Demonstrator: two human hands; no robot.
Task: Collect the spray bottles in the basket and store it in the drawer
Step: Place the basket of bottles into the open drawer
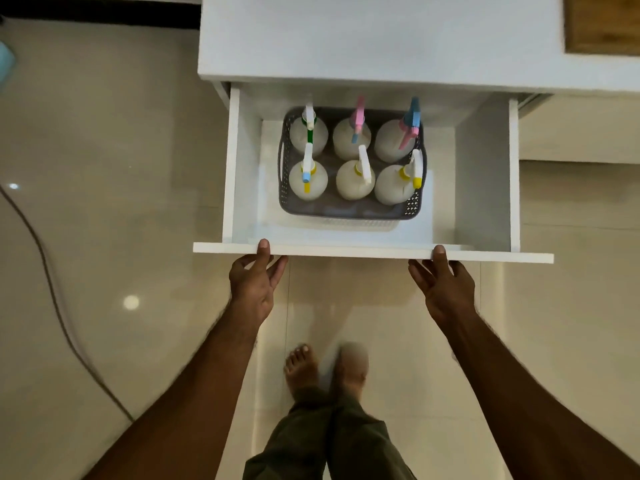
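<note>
Glossy floor tiles (104, 202) underlie the open drawer (374, 252), its front pinched by left hand (254, 284) and right hand (445, 289); beyond them the basket (414, 202) is seated.

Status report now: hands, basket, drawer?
Left hand and right hand grip drawer front. Basket with six spray bottles inside open drawer. Nothing blocks closing.

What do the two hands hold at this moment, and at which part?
Both the left hand and the right hand hold the drawer front by its top edge, thumbs over it, fingers on its outer face.
</note>
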